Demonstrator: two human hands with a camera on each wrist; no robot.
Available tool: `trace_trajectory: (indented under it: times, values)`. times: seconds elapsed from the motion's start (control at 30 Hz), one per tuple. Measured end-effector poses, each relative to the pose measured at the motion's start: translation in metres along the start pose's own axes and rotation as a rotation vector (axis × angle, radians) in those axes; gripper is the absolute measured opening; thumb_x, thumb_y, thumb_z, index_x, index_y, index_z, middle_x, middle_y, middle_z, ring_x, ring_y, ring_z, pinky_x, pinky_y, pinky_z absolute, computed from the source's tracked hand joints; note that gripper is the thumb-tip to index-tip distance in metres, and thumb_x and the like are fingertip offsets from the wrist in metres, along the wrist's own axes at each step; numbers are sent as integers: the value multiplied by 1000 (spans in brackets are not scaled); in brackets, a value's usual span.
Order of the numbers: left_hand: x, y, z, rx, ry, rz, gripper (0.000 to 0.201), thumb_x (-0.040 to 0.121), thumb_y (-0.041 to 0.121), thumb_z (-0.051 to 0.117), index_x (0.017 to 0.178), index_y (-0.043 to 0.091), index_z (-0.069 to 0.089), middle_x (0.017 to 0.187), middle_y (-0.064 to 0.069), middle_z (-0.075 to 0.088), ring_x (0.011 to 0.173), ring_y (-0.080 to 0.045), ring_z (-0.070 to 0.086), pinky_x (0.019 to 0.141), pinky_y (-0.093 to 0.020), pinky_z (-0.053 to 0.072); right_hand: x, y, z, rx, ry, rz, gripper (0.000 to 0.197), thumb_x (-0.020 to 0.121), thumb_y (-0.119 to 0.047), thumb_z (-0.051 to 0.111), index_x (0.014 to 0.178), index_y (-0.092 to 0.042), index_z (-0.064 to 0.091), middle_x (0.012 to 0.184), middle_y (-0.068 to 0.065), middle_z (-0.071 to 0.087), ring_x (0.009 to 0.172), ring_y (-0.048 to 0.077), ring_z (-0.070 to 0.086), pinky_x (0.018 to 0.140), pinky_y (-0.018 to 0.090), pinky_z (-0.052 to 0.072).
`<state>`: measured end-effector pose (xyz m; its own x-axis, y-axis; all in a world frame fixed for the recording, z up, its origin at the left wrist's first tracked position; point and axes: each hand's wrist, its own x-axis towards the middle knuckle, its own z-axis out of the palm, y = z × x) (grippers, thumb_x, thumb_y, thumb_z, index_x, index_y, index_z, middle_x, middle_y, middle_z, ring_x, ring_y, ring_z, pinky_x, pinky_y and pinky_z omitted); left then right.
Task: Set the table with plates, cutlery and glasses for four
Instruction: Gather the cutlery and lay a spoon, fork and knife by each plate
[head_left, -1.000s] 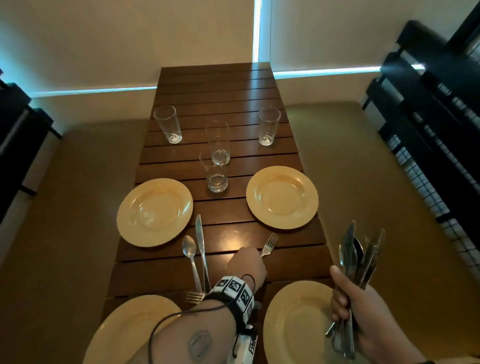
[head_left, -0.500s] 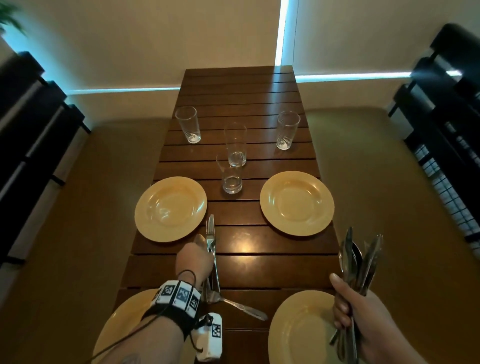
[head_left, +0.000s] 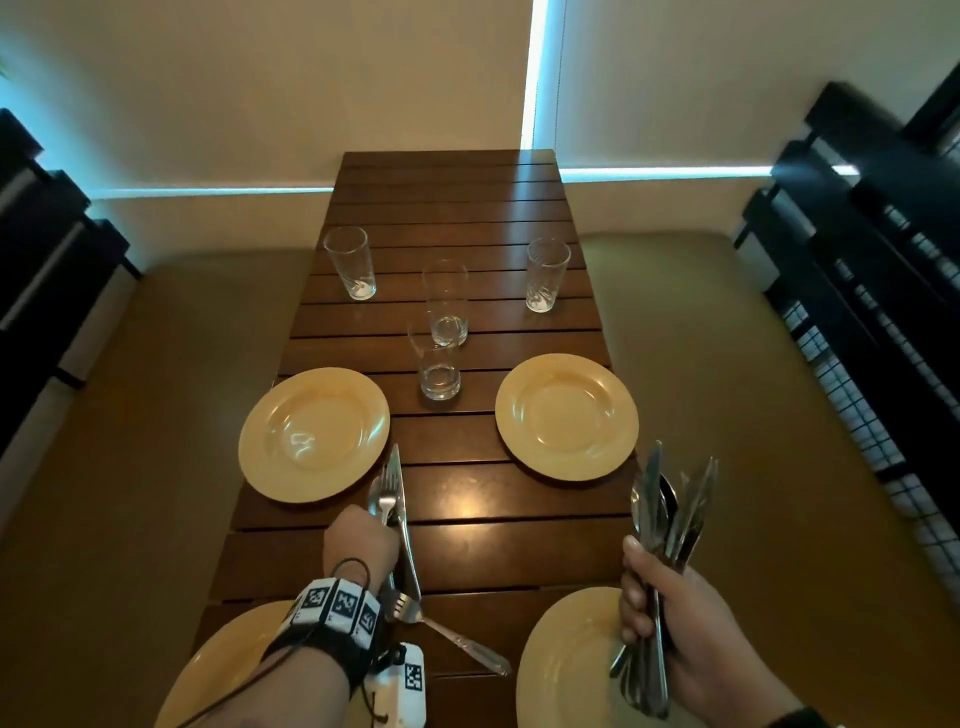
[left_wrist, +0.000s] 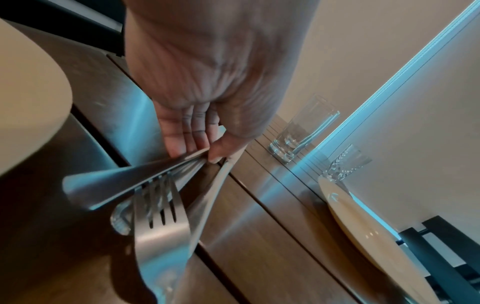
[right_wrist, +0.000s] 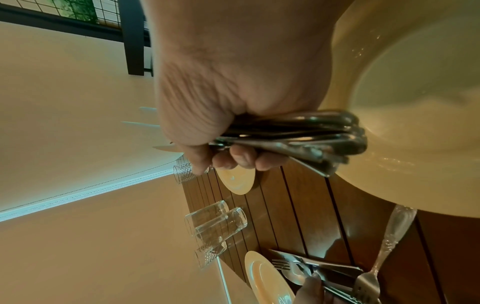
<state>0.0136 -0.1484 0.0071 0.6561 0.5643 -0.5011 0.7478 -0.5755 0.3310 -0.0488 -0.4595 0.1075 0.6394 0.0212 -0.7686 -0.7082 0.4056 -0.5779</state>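
Four yellow plates lie on the slatted wooden table: far left, far right, near left, near right. My left hand sits just right of the far left plate. In the left wrist view its fingers and thumb pinch a knife, a fork and a spoon together. A loose fork lies slanted between the near plates. My right hand grips a cutlery bundle upright over the near right plate. Several glasses stand further back.
Tan bench seats run along both sides of the table. Dark slatted seat backs rise at the far right and far left. A light wall closes off the table's far end.
My left hand has moved left from the table's middle, bringing a fork over to the knife and spoon beside the far left plate. It now holds all three. The right hand stays put.
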Motion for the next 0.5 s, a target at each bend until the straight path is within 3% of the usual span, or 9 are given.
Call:
trace_trajectory:
  times: [0.17,0.27,0.4,0.5]
  values:
    - [-11,8,-14,-71,47,123,5,90,16,67,90,12,65,88,-6,68,82,-26,62,70,-34,49,-4,1,10,61,-58,-12,20,92,-26,62,97,-6,58,67,11,59,44,19,44,46,30,40]
    - [-20,19,-26,-182,112,210,7,93,22,68,95,16,65,86,-3,68,82,-25,66,72,-36,56,-4,2,15,97,-86,22,23,92,-25,63,102,-5,63,80,15,69,50,22,55,46,30,45]
    - [-25,39,-42,-256,147,329,9,93,17,69,102,19,67,88,2,69,78,-14,64,64,-28,50,1,6,23,136,-91,28,32,87,-25,67,111,-5,63,91,18,73,50,23,58,44,29,46]
    - [-24,48,-52,-256,161,384,12,94,17,70,106,18,69,91,3,71,85,-15,66,72,-26,51,0,8,31,149,-78,32,34,89,-22,65,117,-2,61,95,19,73,51,24,59,44,30,46]
